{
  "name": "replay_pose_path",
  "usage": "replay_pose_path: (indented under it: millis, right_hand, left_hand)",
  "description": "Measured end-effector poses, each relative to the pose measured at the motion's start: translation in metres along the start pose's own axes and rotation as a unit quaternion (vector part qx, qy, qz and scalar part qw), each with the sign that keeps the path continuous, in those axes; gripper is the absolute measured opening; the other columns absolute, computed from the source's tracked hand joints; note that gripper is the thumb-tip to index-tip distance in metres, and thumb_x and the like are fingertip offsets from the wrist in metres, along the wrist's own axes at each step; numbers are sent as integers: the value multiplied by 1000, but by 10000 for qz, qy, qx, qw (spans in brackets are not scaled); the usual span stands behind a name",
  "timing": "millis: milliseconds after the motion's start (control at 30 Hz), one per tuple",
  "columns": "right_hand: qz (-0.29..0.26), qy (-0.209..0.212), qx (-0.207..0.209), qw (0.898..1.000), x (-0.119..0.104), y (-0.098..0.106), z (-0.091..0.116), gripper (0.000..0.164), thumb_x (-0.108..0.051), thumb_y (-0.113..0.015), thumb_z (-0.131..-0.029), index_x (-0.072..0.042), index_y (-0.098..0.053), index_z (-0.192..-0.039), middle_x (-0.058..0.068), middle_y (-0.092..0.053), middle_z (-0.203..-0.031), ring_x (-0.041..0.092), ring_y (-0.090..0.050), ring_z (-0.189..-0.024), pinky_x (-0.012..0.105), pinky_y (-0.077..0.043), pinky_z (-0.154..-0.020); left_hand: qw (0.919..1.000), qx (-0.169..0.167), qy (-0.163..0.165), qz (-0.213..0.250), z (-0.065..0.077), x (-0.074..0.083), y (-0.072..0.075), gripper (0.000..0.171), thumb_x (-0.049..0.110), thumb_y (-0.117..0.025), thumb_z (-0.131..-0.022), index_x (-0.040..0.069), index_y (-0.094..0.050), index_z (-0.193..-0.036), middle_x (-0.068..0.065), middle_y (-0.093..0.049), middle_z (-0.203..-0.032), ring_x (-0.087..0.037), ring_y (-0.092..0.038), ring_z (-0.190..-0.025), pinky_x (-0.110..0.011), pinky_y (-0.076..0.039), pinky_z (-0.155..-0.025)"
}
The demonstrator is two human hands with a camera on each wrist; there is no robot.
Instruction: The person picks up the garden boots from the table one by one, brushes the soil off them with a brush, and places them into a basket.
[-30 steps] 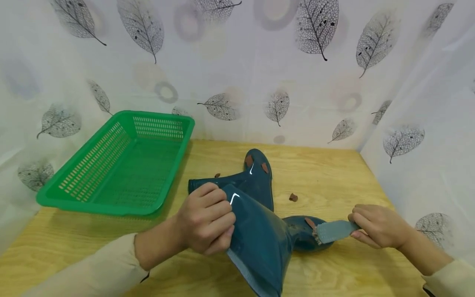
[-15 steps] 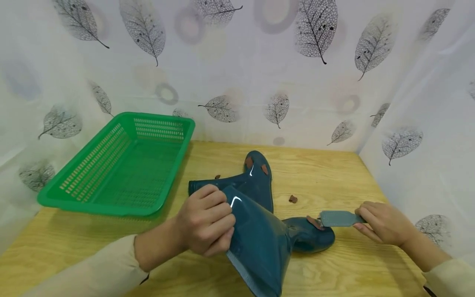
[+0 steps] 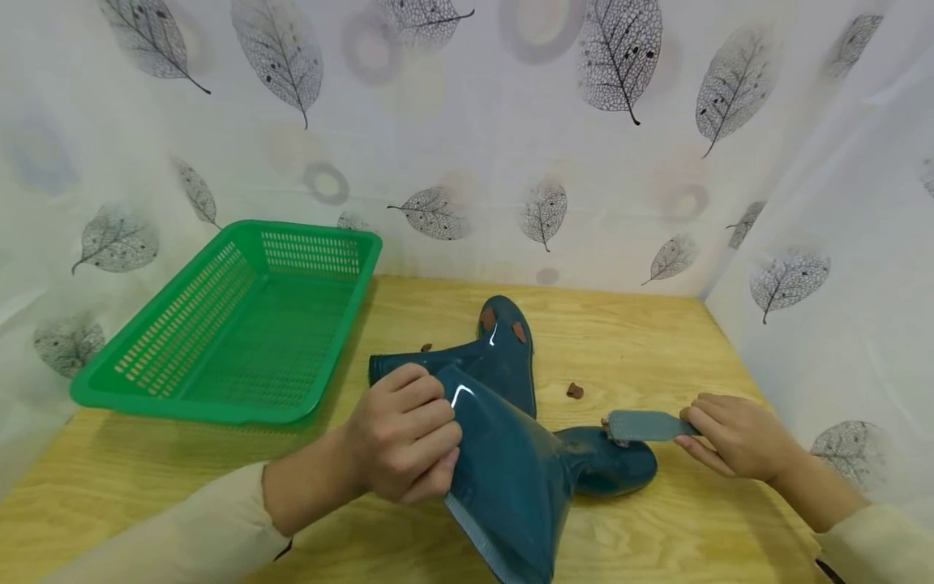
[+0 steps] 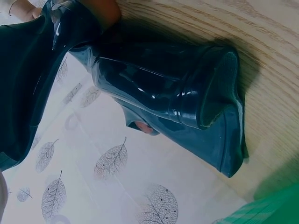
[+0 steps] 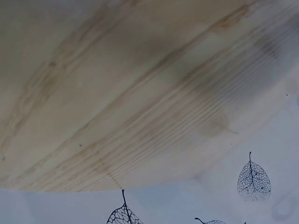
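My left hand (image 3: 404,434) grips the shaft of a glossy dark teal rain boot (image 3: 514,470) near its top edge. The boot lies tilted, toe to the right, its opening facing down toward me. My right hand (image 3: 737,434) holds a grey-blue brush (image 3: 645,425) by its narrow end. The brush's bristles touch the top of the boot's foot; what lies beneath them is hidden. Behind lies a second rain boot (image 3: 508,365) on its side, with brown patches (image 3: 519,332) on its toe. In the left wrist view, the second boot's shaft (image 4: 140,79) shows beside the held boot (image 4: 23,79).
A green plastic basket (image 3: 284,324) stands at the left on the wooden table (image 3: 620,341). A small brown piece (image 3: 575,391) lies behind the held boot, another (image 3: 426,347) by the second boot. A leaf-patterned curtain (image 3: 481,146) encloses the back and sides.
The brush first rose and shifted right, baring a brown strip on the boot's foot. It then moved left over that spot, where the strip no longer shows. My left hand and the boot stay put.
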State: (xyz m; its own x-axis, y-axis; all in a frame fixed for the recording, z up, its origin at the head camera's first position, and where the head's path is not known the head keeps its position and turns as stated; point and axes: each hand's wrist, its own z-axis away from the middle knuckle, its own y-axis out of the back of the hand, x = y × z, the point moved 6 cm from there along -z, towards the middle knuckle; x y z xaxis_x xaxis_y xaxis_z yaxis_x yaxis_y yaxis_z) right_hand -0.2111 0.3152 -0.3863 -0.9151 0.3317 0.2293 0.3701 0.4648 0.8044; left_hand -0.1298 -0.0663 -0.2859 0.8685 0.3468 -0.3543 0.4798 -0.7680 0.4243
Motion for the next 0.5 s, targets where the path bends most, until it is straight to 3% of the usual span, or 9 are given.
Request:
replay_pose_path:
  millis: [200, 500]
  right_hand:
    - [369, -299, 223, 9986, 2, 1, -5, 47, -41, -41, -107, -8, -61, -80, -5, -49, -66, 1, -35, -55, 18, -31, -46]
    - [-213, 17, 275, 9994, -4, -3, -13, 43, -38, -44, -107, -9, -61, -81, -7, -46, -67, -1, -30, -58, 14, -26, -50]
  left_hand:
    - [10000, -38, 10, 15, 1, 0, 1, 38, 16, -39, -89, 17, -51, -54, 4, -47, -54, -16, -45, -57, -29, -40, -58]
    - [9998, -186, 35, -39, 4, -2, -1, 41, 21, -37, -95, 17, -52, -57, 3, -49, -57, -17, -47, -59, -31, -42, -60]
